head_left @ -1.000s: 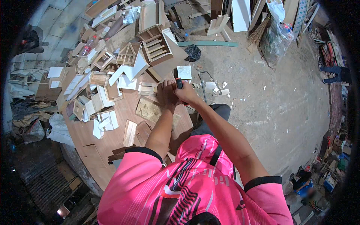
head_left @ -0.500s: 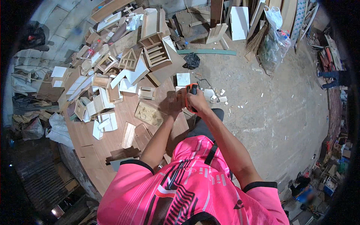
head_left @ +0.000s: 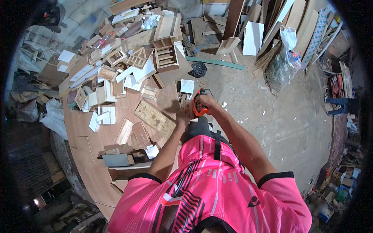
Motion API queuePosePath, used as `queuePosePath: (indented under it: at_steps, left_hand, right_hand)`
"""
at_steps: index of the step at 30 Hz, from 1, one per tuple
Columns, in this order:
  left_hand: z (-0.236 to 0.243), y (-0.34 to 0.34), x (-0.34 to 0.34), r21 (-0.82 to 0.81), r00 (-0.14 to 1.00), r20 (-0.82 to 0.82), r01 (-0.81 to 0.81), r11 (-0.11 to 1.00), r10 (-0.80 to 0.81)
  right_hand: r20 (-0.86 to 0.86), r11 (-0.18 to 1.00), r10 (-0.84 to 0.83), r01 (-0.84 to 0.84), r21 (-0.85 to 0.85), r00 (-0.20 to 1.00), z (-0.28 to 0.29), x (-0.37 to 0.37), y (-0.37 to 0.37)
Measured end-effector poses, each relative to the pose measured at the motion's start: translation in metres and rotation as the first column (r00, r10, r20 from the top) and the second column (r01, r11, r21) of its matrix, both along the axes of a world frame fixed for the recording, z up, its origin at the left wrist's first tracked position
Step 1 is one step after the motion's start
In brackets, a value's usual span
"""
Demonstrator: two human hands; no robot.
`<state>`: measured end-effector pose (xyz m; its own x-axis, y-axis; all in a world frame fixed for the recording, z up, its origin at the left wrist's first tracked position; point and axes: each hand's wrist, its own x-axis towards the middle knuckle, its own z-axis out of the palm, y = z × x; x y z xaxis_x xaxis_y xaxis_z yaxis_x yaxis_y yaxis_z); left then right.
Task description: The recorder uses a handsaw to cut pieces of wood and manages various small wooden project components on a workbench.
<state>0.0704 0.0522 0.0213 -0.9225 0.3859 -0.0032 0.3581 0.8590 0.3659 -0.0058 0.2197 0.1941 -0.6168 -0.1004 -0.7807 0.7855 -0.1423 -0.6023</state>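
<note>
My right hand (head_left: 206, 101) is closed round the orange and black loop handle of a handsaw (head_left: 199, 111), just past the right edge of the wooden table (head_left: 87, 159). The saw's blade cannot be made out from above. Close by on the left, my left hand (head_left: 183, 116) is at the table's edge with its fingers bent; what they grip is hidden. Beside my left forearm lies a shallow rectangular wooden board (head_left: 154, 118) with pale dust and bits on it. A white square piece (head_left: 187, 86) sits just beyond both hands.
Small wooden boxes and frames (head_left: 138, 57) are heaped on the far left of the table. A grey-green piece (head_left: 115, 160) lies nearer. A black plastic bag (head_left: 198, 69), a green strip (head_left: 217, 63) and white scraps are on the floor. Planks (head_left: 235, 19) and a filled clear bag (head_left: 281, 70) stand behind.
The view has shifted, showing more of the near table and the pieces there. The saw handle sits at a different tilt, and my right hand's fingers show more through its loop.
</note>
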Motion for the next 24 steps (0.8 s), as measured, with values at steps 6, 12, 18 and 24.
queuePosePath:
  at_steps: [6, 12, 18, 24]
  left_hand:
    - [0.06, 0.034, 0.0, 0.248, 0.957, -0.133, -0.218, 0.944, 0.256]
    - [0.084, 0.066, 0.014, 0.556, 0.868, 0.285, -0.496, 0.667, 0.407]
    - [0.113, 0.097, 0.053, 0.468, 0.853, 0.191, -0.514, 0.719, 0.485]
    - [0.111, 0.114, 0.09, 0.164, 0.903, -0.034, -0.418, 0.894, 0.428]
  right_hand:
    - [-0.166, 0.99, 0.095, -0.075, 0.123, 0.982, 0.034, 0.012, 0.006]
    - [-0.268, 0.96, 0.221, -0.16, 0.231, 0.938, 0.068, 0.035, 0.037]
    - [-0.306, 0.975, 0.222, -0.208, 0.078, 0.926, 0.084, 0.074, 0.077]
    - [-0.24, 0.965, 0.228, -0.252, -0.075, 0.944, 0.095, 0.088, 0.103]
